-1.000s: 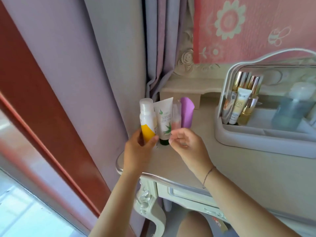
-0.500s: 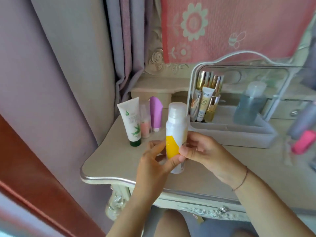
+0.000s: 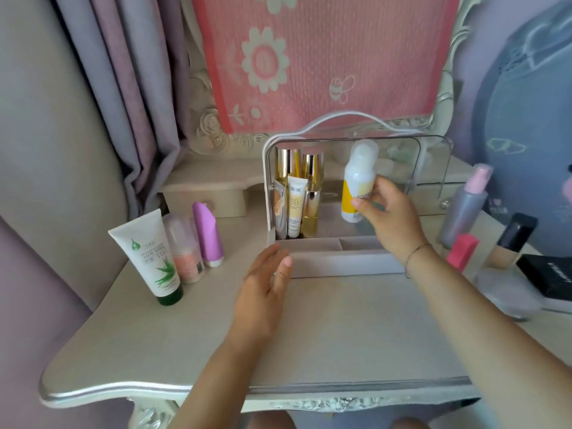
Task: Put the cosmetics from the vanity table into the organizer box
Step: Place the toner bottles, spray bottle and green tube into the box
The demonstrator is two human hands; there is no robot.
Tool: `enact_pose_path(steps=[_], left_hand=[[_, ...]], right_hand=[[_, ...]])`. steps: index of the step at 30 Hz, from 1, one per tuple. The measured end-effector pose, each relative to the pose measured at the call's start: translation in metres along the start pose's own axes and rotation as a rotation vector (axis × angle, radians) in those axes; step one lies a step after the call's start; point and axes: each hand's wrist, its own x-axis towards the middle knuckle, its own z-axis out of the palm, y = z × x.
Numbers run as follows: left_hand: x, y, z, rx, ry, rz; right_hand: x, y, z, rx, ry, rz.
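My right hand (image 3: 390,217) grips a white and yellow bottle (image 3: 358,181) upright inside the open organizer box (image 3: 343,264), near its middle. My left hand (image 3: 268,281) hovers open just in front of the box's left front corner, holding nothing. Gold bottles (image 3: 311,193) and a BB tube (image 3: 296,205) stand in the box's left part. On the vanity table (image 3: 148,335) to the left stand an aloe tube (image 3: 151,258), a small pink bottle (image 3: 185,252) and a purple tube (image 3: 208,235).
Right of the box stand a grey bottle with a pink cap (image 3: 465,205), a red lipstick (image 3: 461,251), a foundation bottle with a black cap (image 3: 510,239), a black case (image 3: 549,275) and a round compact (image 3: 507,294). Curtains hang at the left. A pink floral cloth covers the mirror.
The white and yellow bottle passed from both hands to my right hand alone and moved right into the box. My left hand let go and opened. The view turned right.
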Motion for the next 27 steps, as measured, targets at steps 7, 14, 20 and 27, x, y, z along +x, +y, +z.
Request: enact_pose_path(steps=[7, 14, 20, 27], left_hand=[[-0.001, -0.002, -0.002, -0.028, 0.013, -0.006], [0.000, -0.001, -0.002, -0.029, 0.015, -0.023], [-0.001, -0.001, -0.002, -0.029, 0.019, -0.024], [0.000, -0.005, -0.001, -0.036, 0.010, 0.000]], right_hand=[[0.028, 0.026, 0.041, -0.237, 0.026, 0.131], [0.045, 0.038, 0.054, -0.308, -0.024, 0.226], [0.024, 0.024, 0.040, -0.273, -0.072, 0.241], [-0.018, -0.022, -0.076, -0.050, 0.222, 0.000]])
